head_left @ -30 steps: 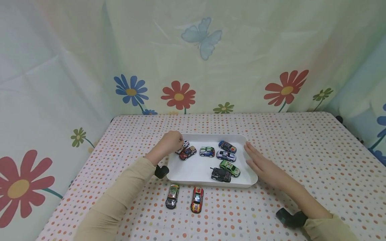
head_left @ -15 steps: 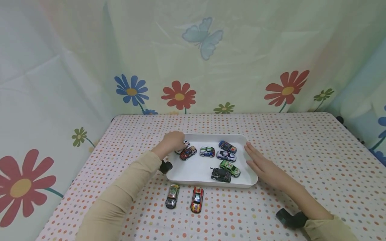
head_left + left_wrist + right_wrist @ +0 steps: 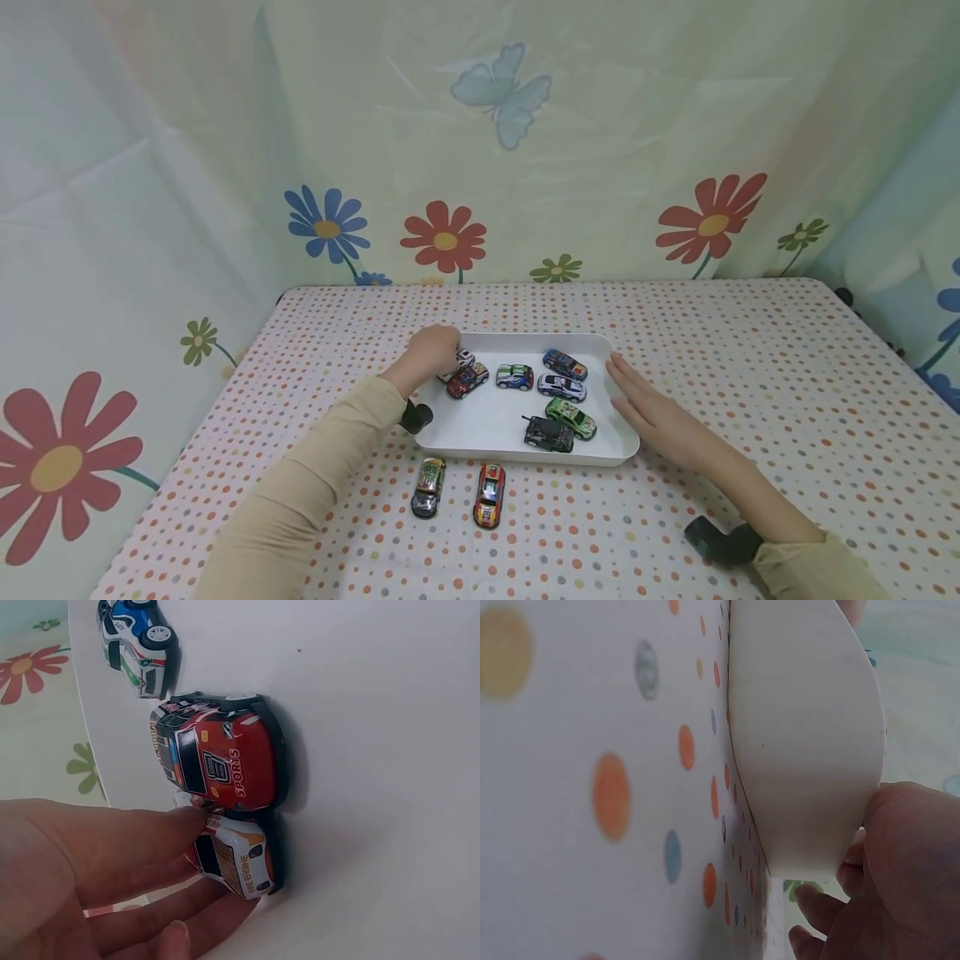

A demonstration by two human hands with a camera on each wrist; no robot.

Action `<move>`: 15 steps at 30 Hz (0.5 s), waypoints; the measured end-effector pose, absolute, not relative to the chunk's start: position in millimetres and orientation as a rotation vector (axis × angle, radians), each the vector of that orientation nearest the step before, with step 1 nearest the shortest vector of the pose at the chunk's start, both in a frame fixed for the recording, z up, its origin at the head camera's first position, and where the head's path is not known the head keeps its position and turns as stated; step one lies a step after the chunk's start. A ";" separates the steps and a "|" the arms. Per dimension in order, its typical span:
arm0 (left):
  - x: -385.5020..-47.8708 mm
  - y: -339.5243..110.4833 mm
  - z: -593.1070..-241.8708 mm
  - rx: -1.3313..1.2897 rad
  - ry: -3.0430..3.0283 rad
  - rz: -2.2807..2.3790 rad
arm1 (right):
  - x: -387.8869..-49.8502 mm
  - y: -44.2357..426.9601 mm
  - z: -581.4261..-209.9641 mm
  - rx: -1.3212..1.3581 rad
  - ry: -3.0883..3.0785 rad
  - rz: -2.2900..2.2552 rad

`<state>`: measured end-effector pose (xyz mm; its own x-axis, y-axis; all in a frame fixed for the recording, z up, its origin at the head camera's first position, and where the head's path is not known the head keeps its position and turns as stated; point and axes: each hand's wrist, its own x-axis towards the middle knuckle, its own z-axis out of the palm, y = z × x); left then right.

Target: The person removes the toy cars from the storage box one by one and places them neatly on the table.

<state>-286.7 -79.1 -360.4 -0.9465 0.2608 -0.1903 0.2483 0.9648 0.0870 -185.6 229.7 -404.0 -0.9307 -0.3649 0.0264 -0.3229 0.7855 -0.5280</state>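
Note:
In the white tray's [image 3: 480, 425] back-left corner, my left hand [image 3: 433, 350] pinches a white toy car [image 3: 238, 859] marked "fire engine", thumb on one side and fingers on the other. Touching that car is a red and black one [image 3: 468, 381], lettered "Sports" [image 3: 225, 761] in the left wrist view. My right hand [image 3: 660, 418] lies along the tray's right wall, fingers extended in the head view; its thumb touches the rim [image 3: 883, 742] in the right wrist view.
Inside the tray are a white-green-blue car [image 3: 514, 377], a blue one [image 3: 566, 364], a white one [image 3: 562, 387], a green one [image 3: 572, 417] and a black one [image 3: 549, 434]. A green-silver car [image 3: 428, 488] and a red-yellow car [image 3: 489, 497] lie in front on the dotted cloth [image 3: 600, 533].
My left hand and forearm have shifted slightly right at the tray's corner, over the white car. My right hand has stayed at the tray's right side.

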 end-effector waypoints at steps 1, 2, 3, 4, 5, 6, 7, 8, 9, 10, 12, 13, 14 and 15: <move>-286.8 -79.0 -360.6 0.384 2.918 0.091 | -186.0 229.7 -404.5 -0.557 2.896 -0.831; -286.5 -78.8 -360.5 0.388 2.920 0.089 | -186.0 229.8 -404.5 -0.557 2.897 -0.830; -286.4 -78.6 -360.4 0.393 2.922 0.086 | -185.8 230.0 -404.4 -0.558 2.897 -0.828; -286.2 -78.5 -360.5 0.400 2.924 0.084 | -185.6 230.1 -404.2 -0.560 2.898 -0.829; -286.0 -78.5 -360.5 0.405 2.925 0.083 | -185.3 230.2 -403.8 -0.561 2.899 -0.827; -285.7 -78.4 -360.5 0.411 2.926 0.080 | -185.0 230.3 -403.5 -0.563 2.899 -0.829; -285.3 -78.2 -360.4 0.416 2.928 0.075 | -184.9 230.5 -403.2 -0.566 2.899 -0.834; -284.8 -77.9 -360.2 0.417 2.932 0.069 | -184.6 230.5 -402.9 -0.568 2.900 -0.835; -284.2 -77.4 -360.1 0.414 2.934 0.068 | -184.5 230.6 -402.7 -0.570 2.901 -0.838; -283.4 -76.9 -360.1 0.413 2.938 0.059 | -184.2 230.4 -402.5 -0.571 2.900 -0.841; -281.8 -75.6 -360.2 0.410 2.949 0.045 | -184.1 230.1 -402.5 -0.572 2.902 -0.843; -281.1 -74.9 -360.3 0.406 2.956 0.044 | -184.2 230.0 -402.6 -0.569 2.902 -0.840; -280.4 -74.3 -360.6 0.402 2.964 0.047 | -184.1 229.7 -402.6 -0.567 2.904 -0.835; -279.8 -73.9 -360.9 0.399 2.970 0.055 | -184.1 229.4 -402.6 -0.568 2.902 -0.838</move>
